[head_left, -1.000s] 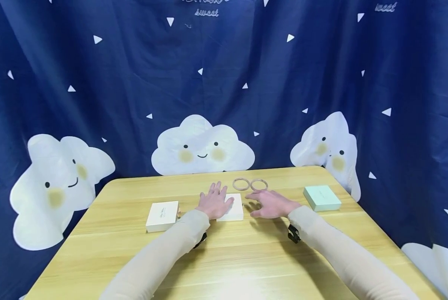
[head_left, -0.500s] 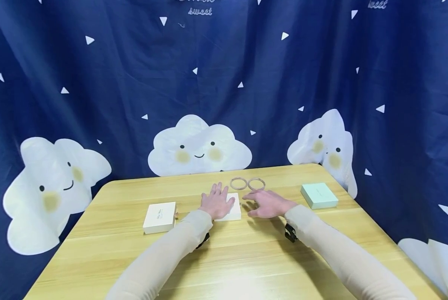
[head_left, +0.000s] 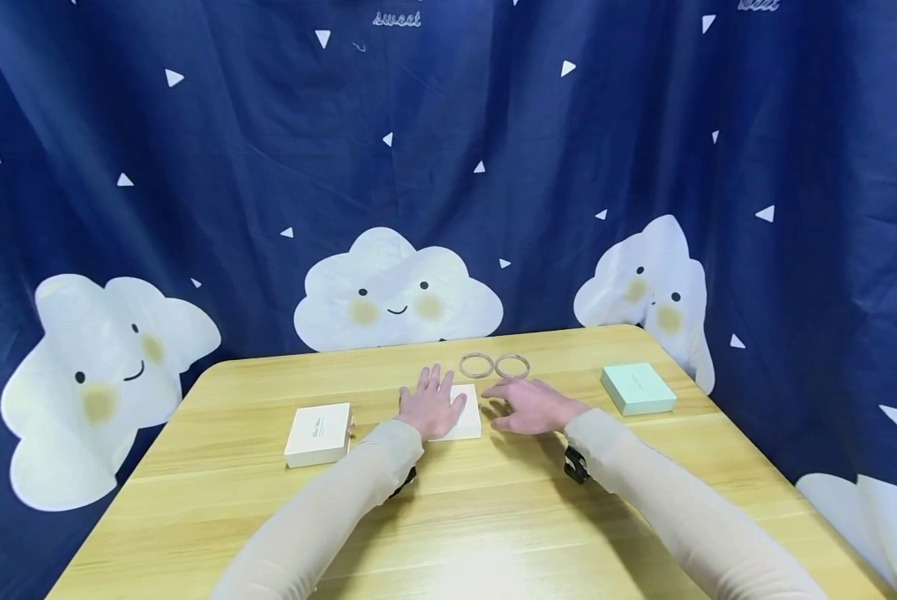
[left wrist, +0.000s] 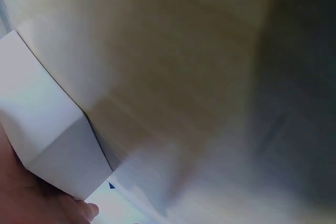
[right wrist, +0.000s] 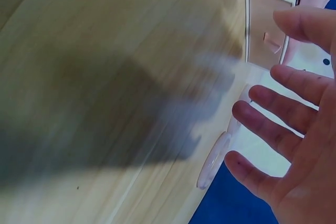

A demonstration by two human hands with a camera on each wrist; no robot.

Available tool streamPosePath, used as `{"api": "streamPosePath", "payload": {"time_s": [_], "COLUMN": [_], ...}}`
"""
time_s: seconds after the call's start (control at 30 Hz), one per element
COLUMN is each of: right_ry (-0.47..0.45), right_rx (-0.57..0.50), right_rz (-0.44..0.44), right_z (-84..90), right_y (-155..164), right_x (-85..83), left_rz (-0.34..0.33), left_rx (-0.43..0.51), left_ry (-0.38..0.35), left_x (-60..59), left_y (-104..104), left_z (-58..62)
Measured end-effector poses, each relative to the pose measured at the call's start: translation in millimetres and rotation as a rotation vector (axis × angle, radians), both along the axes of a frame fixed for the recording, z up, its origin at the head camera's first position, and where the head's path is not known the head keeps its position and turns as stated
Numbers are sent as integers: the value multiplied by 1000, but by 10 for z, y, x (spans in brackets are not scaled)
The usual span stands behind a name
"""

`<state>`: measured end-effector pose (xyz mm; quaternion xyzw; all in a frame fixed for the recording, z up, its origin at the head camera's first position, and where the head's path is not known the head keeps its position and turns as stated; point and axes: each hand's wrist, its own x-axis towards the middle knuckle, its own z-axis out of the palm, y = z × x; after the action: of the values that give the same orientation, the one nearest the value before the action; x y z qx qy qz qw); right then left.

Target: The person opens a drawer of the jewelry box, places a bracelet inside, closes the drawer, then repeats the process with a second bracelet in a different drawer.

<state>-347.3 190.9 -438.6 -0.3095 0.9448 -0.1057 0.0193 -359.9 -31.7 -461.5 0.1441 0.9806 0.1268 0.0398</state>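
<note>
A navy-blue fabric curtain point(head_left: 268, 167) printed with small white triangles and smiling white clouds point(head_left: 396, 292) hangs in folds behind and around a light, wood-grain surface point(head_left: 478, 517) with rounded far corners. Even, soft light brightens its near edge.

Left hand point(head_left: 428, 405) flat, fingers spread, right hand point(head_left: 531, 407) hovering, fingers relaxed

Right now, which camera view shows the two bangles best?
The head view: both bangles lie whole, side by side on the table beyond the right hand. The right wrist view shows only one blurred bangle edge-on; the left wrist view shows none.
</note>
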Motion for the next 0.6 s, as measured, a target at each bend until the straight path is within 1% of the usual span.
{"api": "streamPosePath", "payload": {"time_s": [0.17,0.27,0.47,0.6], "right_ry": [12,19,37,47], "right_rx": [-24,-22,-10,-6], "right_rz": [12,7,-5,-2], "right_z": [5,13,1,-5], "right_y": [-41,-61,-80,-85], "right_x": [1,8,16,8], "left_rz": [15,26,14,28], "left_rx": [1,4,-13,-3], "left_ry": [1,-5,-19,-20], "left_x": [-10,-13,33,65], "left_y": [-5,-9,-24,-11], "left_z": [-10,4,33,27]}}
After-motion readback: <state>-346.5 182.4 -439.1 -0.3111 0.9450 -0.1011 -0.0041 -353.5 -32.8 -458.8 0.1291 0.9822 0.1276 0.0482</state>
